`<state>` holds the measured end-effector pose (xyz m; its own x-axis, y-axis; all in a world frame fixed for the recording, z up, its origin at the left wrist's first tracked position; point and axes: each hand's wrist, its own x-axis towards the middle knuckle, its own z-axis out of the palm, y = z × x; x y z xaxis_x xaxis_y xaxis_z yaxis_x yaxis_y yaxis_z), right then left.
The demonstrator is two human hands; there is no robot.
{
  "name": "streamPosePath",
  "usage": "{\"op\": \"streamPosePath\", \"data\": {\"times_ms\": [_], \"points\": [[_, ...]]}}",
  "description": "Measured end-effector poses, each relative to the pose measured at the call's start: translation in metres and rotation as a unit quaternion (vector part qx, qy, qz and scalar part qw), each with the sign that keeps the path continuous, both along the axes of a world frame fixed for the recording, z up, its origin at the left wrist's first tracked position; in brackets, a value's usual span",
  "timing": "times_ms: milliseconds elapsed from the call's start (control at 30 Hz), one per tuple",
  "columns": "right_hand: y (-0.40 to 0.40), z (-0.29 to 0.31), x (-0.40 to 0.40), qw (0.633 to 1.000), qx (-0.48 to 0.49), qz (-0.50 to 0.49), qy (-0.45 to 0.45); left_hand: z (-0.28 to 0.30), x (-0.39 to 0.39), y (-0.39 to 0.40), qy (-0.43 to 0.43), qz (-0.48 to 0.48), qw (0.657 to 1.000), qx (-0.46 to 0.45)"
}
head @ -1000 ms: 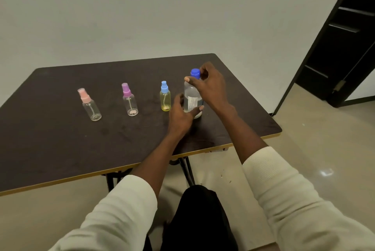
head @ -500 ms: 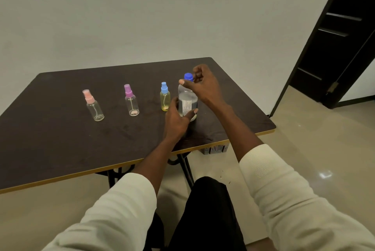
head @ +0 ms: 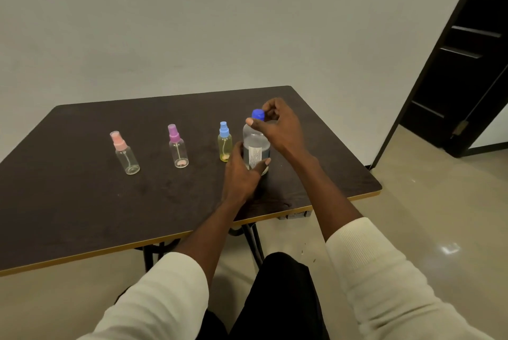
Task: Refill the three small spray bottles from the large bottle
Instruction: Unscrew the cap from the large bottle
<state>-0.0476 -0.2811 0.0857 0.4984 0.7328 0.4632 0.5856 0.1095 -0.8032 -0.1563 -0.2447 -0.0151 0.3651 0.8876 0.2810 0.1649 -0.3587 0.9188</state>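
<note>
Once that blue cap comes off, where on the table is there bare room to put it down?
Bare table lies along the near edge, before the pink-topped bottle and purple-topped bottle. It is crowded around the large bottle, blue-topped bottle and both hands.

Soft, even indoor light fills the room, a touch dim, with a slightly greenish-grey cast on the wall (head: 220,23). A small bright glare patch sits on the glossy floor (head: 450,248) at the near right, so a lamp shines from above. The dark table (head: 82,202) takes the light flat, with only faint, diffuse shadows beside the small spray bottles. The open doorway (head: 467,78) at the far right falls almost black, detail lost. Wide-angle bending shows at the edges: the door frame leans and the table edge bows. The right hand (head: 280,130) is slightly smeared; the near sleeves (head: 384,284) look soft and the whole picture is mildly grainy.
</note>
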Motion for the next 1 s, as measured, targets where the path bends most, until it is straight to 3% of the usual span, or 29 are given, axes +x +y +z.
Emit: {"op": "streamPosePath", "data": {"times_ms": [333, 467, 633, 833, 1000], "points": [[-0.003, -0.003, -0.001, 0.999, -0.003, 0.028, 0.020, 0.001, -0.001, -0.003, 0.002, -0.006, 1.000, -0.004], [0.000, -0.002, -0.003, 1.000, 0.013, 0.011, -0.016, 0.001, -0.001, -0.002, 0.000, -0.005, 1.000, 0.012], [0.001, -0.001, 0.001, 1.000, 0.013, 0.016, 0.021, -0.001, 0.000, 0.000, 0.008, 0.003, 1.000, 0.012], [0.011, -0.005, 0.003, 0.999, 0.038, 0.021, -0.020, -0.001, 0.002, 0.002, 0.001, 0.006, 1.000, 0.014], [0.014, 0.003, 0.003, 0.993, 0.089, 0.005, 0.074, 0.000, 0.001, 0.003, 0.001, 0.009, 1.000, 0.014]]}}
